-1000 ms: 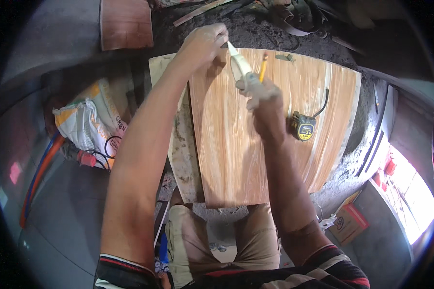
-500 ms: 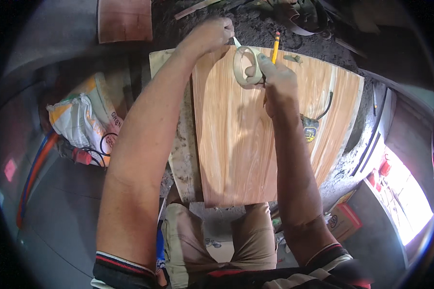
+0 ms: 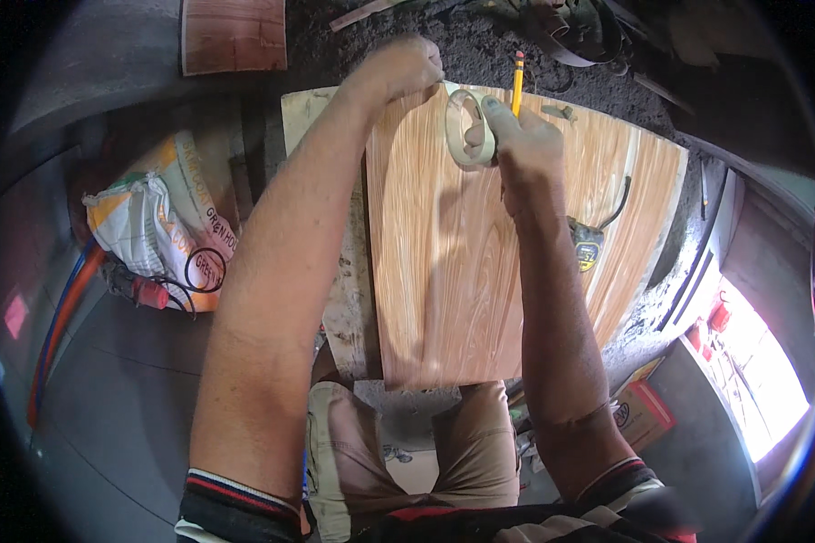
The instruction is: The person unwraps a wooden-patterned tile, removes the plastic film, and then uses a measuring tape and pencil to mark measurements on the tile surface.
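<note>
A wood-grain board [image 3: 453, 271] lies in front of me, and both my hands are over its far edge. In my right hand [image 3: 527, 145] is a roll of pale masking tape [image 3: 455, 149], with fingers through its ring. A yellow pencil [image 3: 518, 86] sticks up from the same hand. My left hand [image 3: 407, 68] is closed in a pinch to the left of the roll, on the free end of the tape, which is mostly hidden by the fingers. A tape measure [image 3: 587, 246] rests on the board beside my right forearm.
At the left stand a printed white sack [image 3: 167, 226], a red plug-like part [image 3: 150, 293] and an orange hose [image 3: 68, 312]. A reddish-brown tile [image 3: 234, 36] lies at the far left, a strap [image 3: 570, 41] at the far right. A cardboard box [image 3: 645, 416] sits at the lower right.
My left hand has shifted slightly down toward the board's far edge, and the tape roll has dropped slightly. Less of the stretched tape shows between the hands.
</note>
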`<state>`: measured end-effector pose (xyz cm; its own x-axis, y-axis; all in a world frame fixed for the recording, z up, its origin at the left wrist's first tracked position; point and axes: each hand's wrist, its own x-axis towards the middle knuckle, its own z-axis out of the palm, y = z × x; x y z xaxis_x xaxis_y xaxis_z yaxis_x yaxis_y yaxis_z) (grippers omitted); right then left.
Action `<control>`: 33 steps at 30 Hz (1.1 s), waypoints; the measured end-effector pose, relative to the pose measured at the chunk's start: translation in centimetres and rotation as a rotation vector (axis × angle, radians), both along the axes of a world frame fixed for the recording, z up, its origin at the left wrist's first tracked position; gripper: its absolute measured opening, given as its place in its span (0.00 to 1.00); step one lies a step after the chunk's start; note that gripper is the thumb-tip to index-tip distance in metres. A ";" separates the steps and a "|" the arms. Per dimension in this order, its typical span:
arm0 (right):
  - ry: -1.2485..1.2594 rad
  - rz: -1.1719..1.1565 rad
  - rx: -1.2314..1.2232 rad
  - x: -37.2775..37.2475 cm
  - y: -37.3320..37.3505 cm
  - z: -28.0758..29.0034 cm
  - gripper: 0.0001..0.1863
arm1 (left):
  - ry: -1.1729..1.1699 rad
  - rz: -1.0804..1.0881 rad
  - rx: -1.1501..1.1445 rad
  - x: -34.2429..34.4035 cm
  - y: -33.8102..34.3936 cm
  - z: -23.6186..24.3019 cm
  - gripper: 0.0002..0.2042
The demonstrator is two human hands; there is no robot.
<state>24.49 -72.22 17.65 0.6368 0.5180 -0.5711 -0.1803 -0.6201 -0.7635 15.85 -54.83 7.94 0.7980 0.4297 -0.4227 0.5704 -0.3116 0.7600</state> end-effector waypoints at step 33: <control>-0.230 0.244 0.215 -1.9 -3.4 -3.3 0.16 | -0.179 0.097 0.047 -0.6 -2.6 1.2 0.16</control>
